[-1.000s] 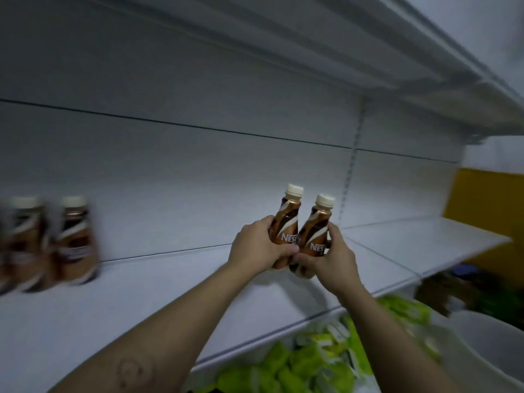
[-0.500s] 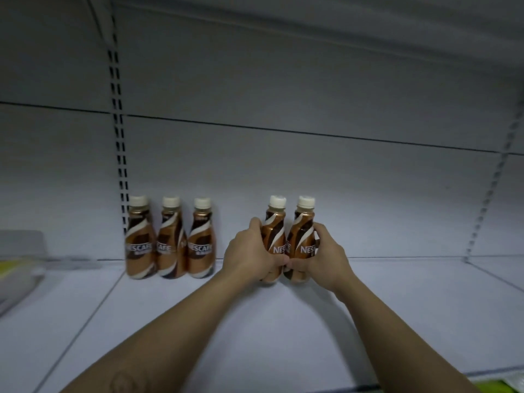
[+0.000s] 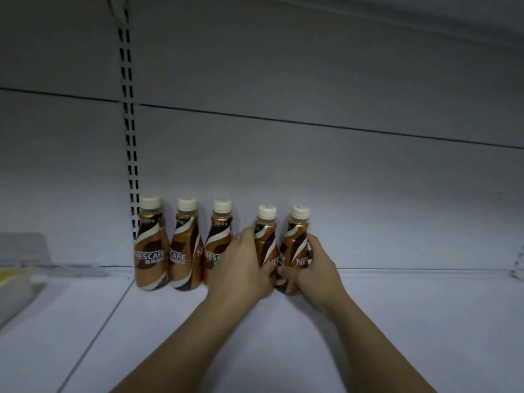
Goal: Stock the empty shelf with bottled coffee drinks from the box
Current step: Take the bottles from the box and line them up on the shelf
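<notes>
Three brown coffee bottles [image 3: 184, 245] with cream caps stand in a row against the back wall of the white shelf [image 3: 255, 336]. Just right of them, my left hand [image 3: 241, 265] grips a fourth bottle [image 3: 266, 236] and my right hand [image 3: 314, 268] grips a fifth bottle [image 3: 296, 242]. Both held bottles are upright, side by side, at the back of the shelf, with their bases at or just above the shelf board. My left hand covers part of the third bottle. The box is out of view.
A slotted upright [image 3: 129, 137] runs down the back wall left of the bottles. At the far left, a blurred grey and yellow object [image 3: 19, 273] lies on the neighbouring shelf section. An upper shelf's underside [image 3: 368, 12] hangs overhead. Bare board stretches right of my hands.
Both hands carried the two bottles leftward and deeper into the shelf, closing the gap to the three standing bottles. The view has moved closer to the shelf.
</notes>
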The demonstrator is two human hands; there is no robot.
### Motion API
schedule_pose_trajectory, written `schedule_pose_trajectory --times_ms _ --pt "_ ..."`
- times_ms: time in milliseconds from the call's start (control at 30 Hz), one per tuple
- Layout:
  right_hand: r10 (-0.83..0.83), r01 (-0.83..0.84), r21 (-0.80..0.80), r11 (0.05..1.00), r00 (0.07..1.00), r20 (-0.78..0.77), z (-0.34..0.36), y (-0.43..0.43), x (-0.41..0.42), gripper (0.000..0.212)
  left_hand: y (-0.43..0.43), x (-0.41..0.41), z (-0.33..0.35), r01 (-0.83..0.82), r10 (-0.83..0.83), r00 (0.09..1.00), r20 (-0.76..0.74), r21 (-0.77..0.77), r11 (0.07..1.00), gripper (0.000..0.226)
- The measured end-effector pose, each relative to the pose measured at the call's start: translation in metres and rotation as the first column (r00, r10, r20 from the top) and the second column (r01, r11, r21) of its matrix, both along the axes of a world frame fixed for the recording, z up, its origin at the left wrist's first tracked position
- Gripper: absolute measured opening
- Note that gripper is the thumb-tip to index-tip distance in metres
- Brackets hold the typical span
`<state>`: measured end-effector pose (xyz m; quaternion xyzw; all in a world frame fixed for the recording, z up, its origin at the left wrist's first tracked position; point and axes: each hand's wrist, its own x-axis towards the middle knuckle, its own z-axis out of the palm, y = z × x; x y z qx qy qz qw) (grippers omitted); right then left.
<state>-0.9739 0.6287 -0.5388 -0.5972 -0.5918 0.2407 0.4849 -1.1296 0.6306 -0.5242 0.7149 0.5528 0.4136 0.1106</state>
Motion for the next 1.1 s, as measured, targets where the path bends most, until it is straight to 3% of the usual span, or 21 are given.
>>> schedule_pose_trajectory --times_ms 167,300,367,533,733,867,1100 --pt "-0.100 0.101 -0.001 0.995 0.993 0.062 -0.012 -0.014 -0.005 0.093 0.000 0.000 0.003 -0.038 0.038 0.999 -0.005 0.016 0.999 0.061" --pt "-0.049 0.044 0.046 0.998 0.991 0.125 -0.013 -0.028 -0.007 0.057 0.001 0.000 0.005 -0.090 0.091 0.995 -0.051 0.019 0.996 0.056" --pt "-0.028 0.022 0.051 0.998 0.992 0.127 -0.012 -0.029 -0.008 0.050 0.001 -0.001 0.007 -0.113 0.116 0.989 -0.093 0.040 0.993 0.051" --pt "-0.078 0.074 0.045 0.996 0.994 0.082 -0.012 -0.027 -0.009 0.043 -0.003 -0.001 0.015 -0.151 0.179 0.959 -0.221 0.137 0.979 0.044" --pt "-0.144 0.142 0.034 0.989 0.986 0.081 -0.013 -0.021 -0.006 0.047 -0.003 -0.007 0.010 -0.146 0.164 0.973 -0.164 0.120 0.982 0.047" --pt "-0.124 0.116 0.072 0.991 0.986 0.113 -0.014 -0.015 -0.012 0.038 -0.002 -0.010 0.011 -0.195 0.264 0.900 -0.347 0.222 0.955 0.032" --pt "-0.149 0.137 0.064 0.988 0.962 0.230 -0.013 -0.012 -0.012 0.042 -0.007 -0.002 0.013 -0.185 0.224 0.900 -0.374 0.137 0.973 0.030"
